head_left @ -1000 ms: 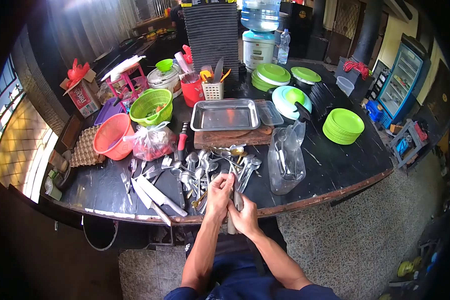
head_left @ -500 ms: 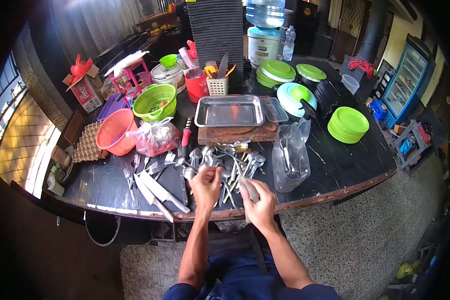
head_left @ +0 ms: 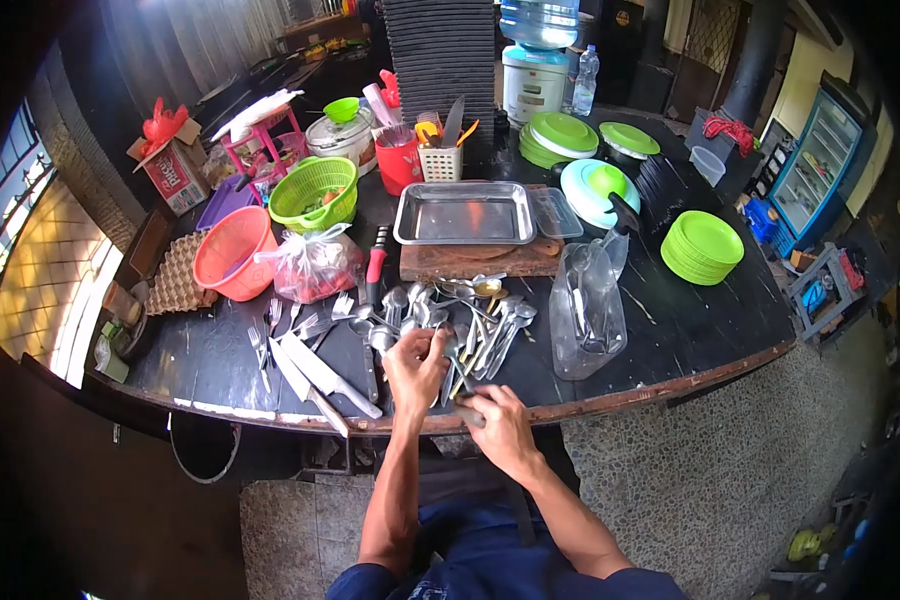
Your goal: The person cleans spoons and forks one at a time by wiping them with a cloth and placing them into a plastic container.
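My left hand (head_left: 416, 368) is closed in a pinch at the bowl end of a spoon (head_left: 454, 349), over the near part of the cutlery pile. My right hand (head_left: 503, 432) is closed around a greyish, cloth-like piece (head_left: 470, 415) by the table's front edge. The spoon's handle runs down toward that piece; whether it lies inside its folds is hidden. Beyond both hands spreads a heap of loose spoons (head_left: 508, 322). To the left lie several forks (head_left: 258, 347) and two white-bladed knives (head_left: 315, 365).
A clear plastic container (head_left: 586, 325) with cutlery lies right of the heap. Behind, a metal tray (head_left: 464, 212) rests on a wooden board (head_left: 475, 264). Green plates (head_left: 703, 246) are stacked at right. Left are a red basket (head_left: 233, 255), a green basket (head_left: 315, 195) and a tied plastic bag (head_left: 318, 265).
My right hand has moved down and left, bringing the greyish piece closer to the table edge and the spoon's handle. My left hand stays nearly in place, still pinched.
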A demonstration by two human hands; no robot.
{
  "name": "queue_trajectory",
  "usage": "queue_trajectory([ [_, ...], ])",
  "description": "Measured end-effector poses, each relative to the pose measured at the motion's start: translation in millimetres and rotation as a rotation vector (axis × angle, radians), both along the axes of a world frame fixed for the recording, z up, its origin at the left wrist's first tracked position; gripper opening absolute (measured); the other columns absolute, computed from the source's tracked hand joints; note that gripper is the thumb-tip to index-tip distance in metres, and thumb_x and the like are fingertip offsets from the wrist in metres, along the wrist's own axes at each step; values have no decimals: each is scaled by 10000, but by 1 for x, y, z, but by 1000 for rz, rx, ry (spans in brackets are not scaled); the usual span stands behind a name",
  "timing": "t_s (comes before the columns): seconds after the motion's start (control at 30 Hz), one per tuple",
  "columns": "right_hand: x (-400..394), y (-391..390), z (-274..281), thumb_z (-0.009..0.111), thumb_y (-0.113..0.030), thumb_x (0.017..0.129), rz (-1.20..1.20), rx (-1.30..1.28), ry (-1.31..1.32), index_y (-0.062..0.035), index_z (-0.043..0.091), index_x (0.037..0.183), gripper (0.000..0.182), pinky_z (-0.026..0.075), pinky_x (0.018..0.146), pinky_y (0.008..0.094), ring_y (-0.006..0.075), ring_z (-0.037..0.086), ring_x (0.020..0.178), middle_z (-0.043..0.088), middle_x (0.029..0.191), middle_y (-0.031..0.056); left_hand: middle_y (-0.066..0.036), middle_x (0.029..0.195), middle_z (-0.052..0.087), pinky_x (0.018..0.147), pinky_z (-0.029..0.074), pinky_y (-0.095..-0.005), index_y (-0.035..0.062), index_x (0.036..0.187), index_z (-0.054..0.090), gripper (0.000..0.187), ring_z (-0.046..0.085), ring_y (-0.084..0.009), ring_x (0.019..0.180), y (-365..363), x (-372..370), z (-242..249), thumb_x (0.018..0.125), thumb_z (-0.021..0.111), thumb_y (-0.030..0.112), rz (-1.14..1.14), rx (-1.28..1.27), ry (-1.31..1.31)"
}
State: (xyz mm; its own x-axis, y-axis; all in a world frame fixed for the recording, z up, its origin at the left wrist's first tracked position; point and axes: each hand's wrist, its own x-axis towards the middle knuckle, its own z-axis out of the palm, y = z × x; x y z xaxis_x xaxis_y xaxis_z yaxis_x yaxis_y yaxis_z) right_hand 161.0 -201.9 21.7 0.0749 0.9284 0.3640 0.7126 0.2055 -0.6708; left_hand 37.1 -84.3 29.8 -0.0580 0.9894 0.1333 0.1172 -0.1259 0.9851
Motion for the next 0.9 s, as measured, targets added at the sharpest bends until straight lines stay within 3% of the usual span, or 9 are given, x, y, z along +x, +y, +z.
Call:
queue_trajectory([
  [0.2,20,2,-11,826,-163,820,-11,-15,368,12,753,1022,277,572,795,385,299,723,890,742,970,158,-34,634,641,511,455,-241,-38,959,688,212,581,-68,549,13,-19,-5,979,703,172,60,68,76],
  [0.27,30,14,-14,826,-247,872,-189,64,357,48,716,978,332,550,742,336,212,699,802,728,903,119,-25,679,662,526,473,-242,-29,965,692,196,588,-70,568,15,-26,-12,981,699,166,8,18,-23],
  [0.37,36,29,13,774,-266,933,-245,-93,788,27,697,1041,322,520,723,289,105,638,808,714,874,58,-16,739,682,544,491,-236,-21,973,696,189,604,-68,601,8,-20,-19,986,694,167,-154,13,-201],
  [0.53,6,50,27,748,-186,937,-45,119,598,5,684,1183,319,537,838,355,226,698,958,725,1043,141,-31,766,686,594,496,-228,-11,874,657,127,606,-52,666,-17,11,-12,962,707,67,-243,34,-248],
  [0.6,-1,44,23,756,-173,930,-83,148,471,2,685,1191,322,539,836,335,165,679,955,727,1063,103,-38,777,692,608,491,-230,-22,877,658,111,608,-52,689,-18,12,-11,952,707,43,-178,73,-246],
  [0.63,-4,41,22,746,-131,924,-75,160,503,23,676,1184,311,545,821,339,155,686,944,735,1040,120,-33,752,695,610,489,-232,-31,872,660,108,608,-53,693,-21,11,-4,945,710,30,-145,88,-244],
  [0.67,-6,38,19,746,-131,924,-76,160,500,23,676,1184,311,545,821,339,155,686,944,735,1040,120,-65,889,694,622,488,-218,-30,873,666,89,622,-72,741,-22,8,-7,934,713,15,-158,55,-228],
  [0.8,-17,24,-2,721,-74,923,-121,-24,607,44,660,1149,262,546,808,326,134,680,897,745,979,134,-97,1100,645,841,495,-275,2,870,668,65,624,-143,978,-30,17,-13,908,719,-13,-115,160,-393],
  [0.9,-26,20,-12,750,-97,892,-120,79,610,24,663,1022,197,529,666,397,227,709,741,697,817,201,-94,1140,624,924,472,-313,20,862,662,79,612,-168,1039,-31,20,-23,908,713,-18,-100,133,-475],
])
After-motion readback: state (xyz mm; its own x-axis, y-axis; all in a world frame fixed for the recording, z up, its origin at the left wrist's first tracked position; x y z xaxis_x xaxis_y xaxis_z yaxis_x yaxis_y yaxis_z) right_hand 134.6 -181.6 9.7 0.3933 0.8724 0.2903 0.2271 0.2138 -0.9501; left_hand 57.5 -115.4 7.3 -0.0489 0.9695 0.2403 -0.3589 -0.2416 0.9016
